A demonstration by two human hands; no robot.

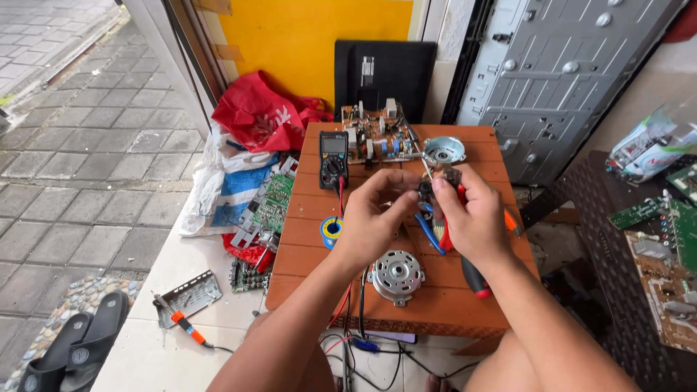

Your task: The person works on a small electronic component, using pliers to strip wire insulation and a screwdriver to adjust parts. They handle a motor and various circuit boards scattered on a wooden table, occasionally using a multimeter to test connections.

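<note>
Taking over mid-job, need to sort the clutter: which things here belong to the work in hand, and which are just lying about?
In use:
left hand and right hand, both on a small dark part
pliers under the hands
motor just below them
multimeter with leads

Lying about:
red bag
sandals
soldering iron on the floor
grey metal panel

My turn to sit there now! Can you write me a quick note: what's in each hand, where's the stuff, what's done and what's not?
Left hand: fingertips pinch a small dark part, held above the table.
Right hand: grips the same part from the other side; red and blue tool handles poke out under it.
Stuff: motor half on the table near you, the other shell at the back, circuit board beside it, meter back left, solder reel at left, red screwdriver at right.
Done: motor is apart.
Left: the part is not yet back in; the halves still lie apart.
</note>
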